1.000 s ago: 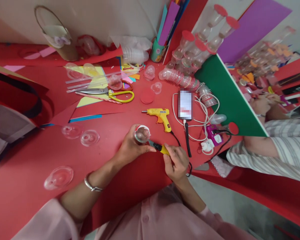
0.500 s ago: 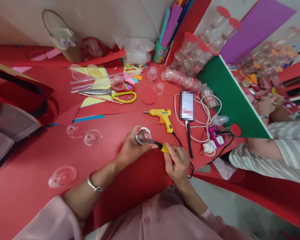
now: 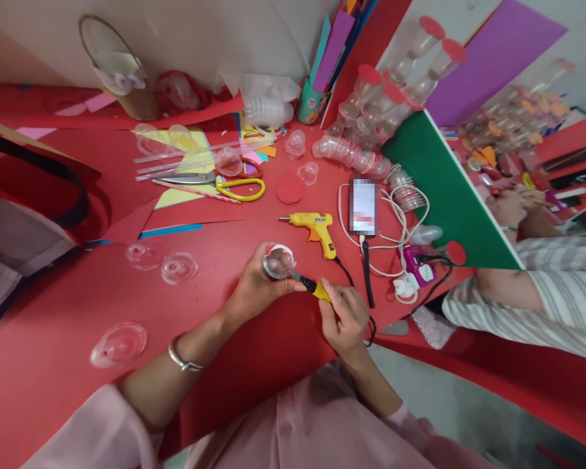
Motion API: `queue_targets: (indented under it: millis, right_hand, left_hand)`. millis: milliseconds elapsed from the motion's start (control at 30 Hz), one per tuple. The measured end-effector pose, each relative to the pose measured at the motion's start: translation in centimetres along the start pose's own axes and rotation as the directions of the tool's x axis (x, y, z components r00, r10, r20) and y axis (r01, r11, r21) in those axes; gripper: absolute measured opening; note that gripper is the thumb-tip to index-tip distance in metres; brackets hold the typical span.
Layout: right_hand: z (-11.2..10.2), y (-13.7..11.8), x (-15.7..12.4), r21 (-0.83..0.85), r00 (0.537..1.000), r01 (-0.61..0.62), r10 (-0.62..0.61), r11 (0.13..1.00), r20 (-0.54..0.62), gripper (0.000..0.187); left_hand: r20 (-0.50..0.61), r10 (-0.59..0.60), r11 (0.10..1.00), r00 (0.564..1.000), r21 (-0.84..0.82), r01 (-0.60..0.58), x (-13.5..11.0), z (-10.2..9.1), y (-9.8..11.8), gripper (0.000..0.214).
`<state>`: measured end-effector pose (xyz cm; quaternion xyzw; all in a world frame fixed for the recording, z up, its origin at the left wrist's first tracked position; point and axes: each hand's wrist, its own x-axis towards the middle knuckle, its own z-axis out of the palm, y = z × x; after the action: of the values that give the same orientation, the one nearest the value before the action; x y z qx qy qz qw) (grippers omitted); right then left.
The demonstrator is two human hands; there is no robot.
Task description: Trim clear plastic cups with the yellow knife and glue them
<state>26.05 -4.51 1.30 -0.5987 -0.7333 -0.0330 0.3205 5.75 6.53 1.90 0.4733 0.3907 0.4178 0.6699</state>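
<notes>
Cup (image 3: 279, 262) of clear, glossy plastic, round-rimmed, sits in the left hand (image 3: 254, 286), fingers curled around its left side, thumb stretched right along the near side. The right hand (image 3: 344, 318), nearer and to the right, pinches the yellow-and-black handle of a cutter (image 3: 322, 291), its tip at the cup's near right edge; I cannot tell whether they touch. Just beyond lies a yellow glue gun (image 3: 315, 228); thin, see-through domed pieces (image 3: 180, 268) dot the smooth red table (image 3: 53, 397) at left.
</notes>
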Motion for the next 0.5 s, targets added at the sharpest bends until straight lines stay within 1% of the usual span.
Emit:
queue_targets:
  millis: [100, 200, 400, 500]
  right_hand:
    - [0.03, 0.01, -0.16, 0.008, 1.0, -0.016, 0.016, 1.0, 0.012, 0.052]
    - [0.11, 0.03, -0.25, -0.008, 1.0, -0.024, 0.024, 1.0, 0.014, 0.051]
    - [0.11, 0.0, -0.1, -0.039, 1.0, -0.009, 0.009, 0.999, -0.005, 0.053]
    - [0.08, -0.03, -0.04, -0.023, 1.0, -0.013, 0.013, 1.0, 0.001, 0.053]
  left_hand:
    - [0.026, -0.032, 0.999, 0.999, -0.042, 0.033, -0.03, -0.01, 0.27, 0.07]
    - [0.02, -0.04, 0.998, 0.999, -0.049, 0.041, -0.07, 0.07, 0.34, 0.067]
    - [-0.029, 0.018, 0.996, 0.999, 0.082, -0.016, -0.08, 0.12, -0.09, 0.06]
    - [-0.028, 0.006, 0.997, 1.0, 0.078, -0.003, -0.1, 0.13, -0.16, 0.058]
